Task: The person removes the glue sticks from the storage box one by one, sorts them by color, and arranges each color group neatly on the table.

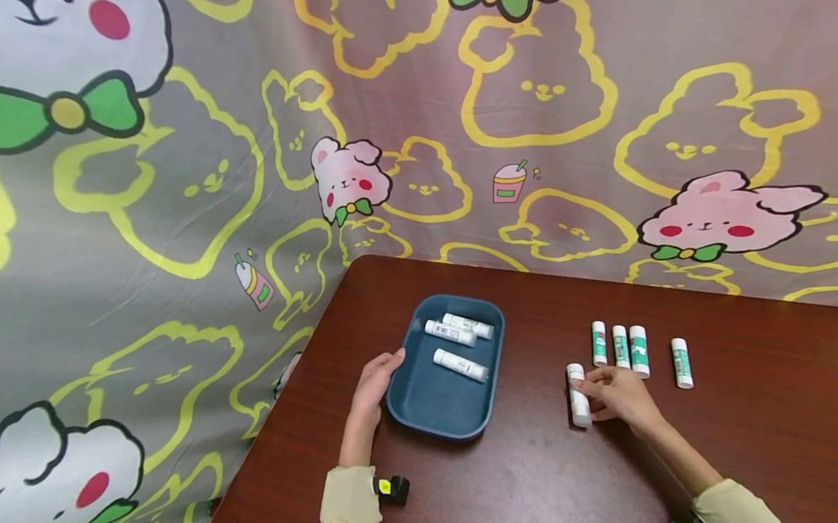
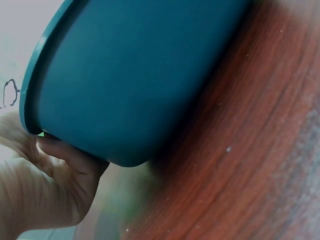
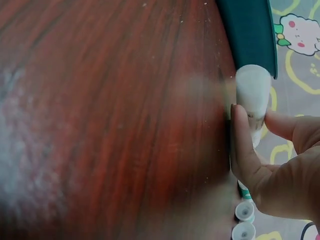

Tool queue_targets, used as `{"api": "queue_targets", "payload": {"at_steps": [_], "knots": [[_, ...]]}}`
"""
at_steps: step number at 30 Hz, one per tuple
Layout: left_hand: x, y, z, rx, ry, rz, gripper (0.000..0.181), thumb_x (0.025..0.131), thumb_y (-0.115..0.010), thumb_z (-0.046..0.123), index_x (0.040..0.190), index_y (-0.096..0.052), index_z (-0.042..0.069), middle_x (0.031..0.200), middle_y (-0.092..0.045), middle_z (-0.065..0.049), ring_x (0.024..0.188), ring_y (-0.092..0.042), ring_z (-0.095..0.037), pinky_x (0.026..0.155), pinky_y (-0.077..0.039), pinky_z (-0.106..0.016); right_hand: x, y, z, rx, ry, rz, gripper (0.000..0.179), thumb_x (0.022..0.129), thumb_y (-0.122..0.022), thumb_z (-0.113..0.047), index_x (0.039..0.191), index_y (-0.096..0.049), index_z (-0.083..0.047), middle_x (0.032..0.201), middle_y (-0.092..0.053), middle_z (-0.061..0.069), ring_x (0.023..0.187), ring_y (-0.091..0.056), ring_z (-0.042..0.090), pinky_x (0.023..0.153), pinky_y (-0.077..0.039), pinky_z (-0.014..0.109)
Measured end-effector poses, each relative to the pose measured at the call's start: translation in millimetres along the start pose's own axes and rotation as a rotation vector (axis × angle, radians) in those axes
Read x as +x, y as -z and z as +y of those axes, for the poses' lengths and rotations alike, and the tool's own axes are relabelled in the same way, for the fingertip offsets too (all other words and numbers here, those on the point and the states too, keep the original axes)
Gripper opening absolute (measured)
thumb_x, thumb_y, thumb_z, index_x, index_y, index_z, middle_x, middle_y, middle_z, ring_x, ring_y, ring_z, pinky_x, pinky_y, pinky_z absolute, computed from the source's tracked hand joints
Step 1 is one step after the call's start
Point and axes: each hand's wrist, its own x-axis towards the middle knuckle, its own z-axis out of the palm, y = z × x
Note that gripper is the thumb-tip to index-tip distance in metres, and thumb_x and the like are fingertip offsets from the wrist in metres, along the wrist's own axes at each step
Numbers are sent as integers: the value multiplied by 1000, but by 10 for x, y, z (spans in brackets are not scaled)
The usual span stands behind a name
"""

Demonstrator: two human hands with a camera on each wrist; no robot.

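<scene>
The left hand (image 1: pixel 379 384) grips the rim of a blue tray (image 1: pixel 438 426); 3 white tubes (image 1: pixel 460 366) lie inside, right of that grip. The right hand (image 1: pixel 622 396) pinches 1 white glue stick (image 1: pixel 578 395); 3 green-labelled sticks (image 1: pixel 621 346) stand or lie just beyond its grip, 1 more stick (image 1: pixel 681 362) farther right.

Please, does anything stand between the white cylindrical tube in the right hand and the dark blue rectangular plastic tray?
Nothing visible stands between the tube and the tray, except the tray's own raised side. The four white cylindrical tubes with green labels are farther right.
</scene>
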Motion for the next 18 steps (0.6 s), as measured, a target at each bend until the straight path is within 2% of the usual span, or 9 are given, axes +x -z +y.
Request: {"api": "queue_targets", "payload": {"at_steps": [4, 8, 14, 18], "knots": [[-121, -9, 146, 0, -6, -14, 33, 106, -59, 20, 83, -60, -4, 70, -51, -8, 70, -52, -23, 68, -41, -34, -7, -12, 7, 1, -13, -15, 29, 100, -70, -15, 102, -59, 12, 72, -63, 9, 58, -66, 20, 55, -59, 37], [-241, -23, 275, -4, -9, -18, 33, 106, -59, 19, 83, -60, -4, 70, -52, -7, 71, -53, -23, 69, -41, -33, -5, -9, 11, 14, -11, -26, 27, 100, -69, -14, 101, -57, 11, 70, -63, 10, 56, -66, 20, 54, -59, 37], [-254, -27, 281, -8, -12, -14, 33, 105, -60, 20, 83, -60, -4, 70, -52, -8, 72, -53, -24, 70, -41, -34, -1, 9, 17, 14, -10, -55, 29, 100, -68, -14, 104, -56, 12, 72, -64, 11, 57, -66, 20, 55, -59, 38], [-238, -26, 264, -19, -12, -18, 32, 105, -60, 19, 83, -61, -4, 71, -53, -9, 71, -54, -24, 69, -42, -34, 2, 45, -4, 16, -9, -43, 30, 102, -65, -15, 109, -57, 14, 73, -65, 12, 59, -67, 20, 56, -59, 38]]}}
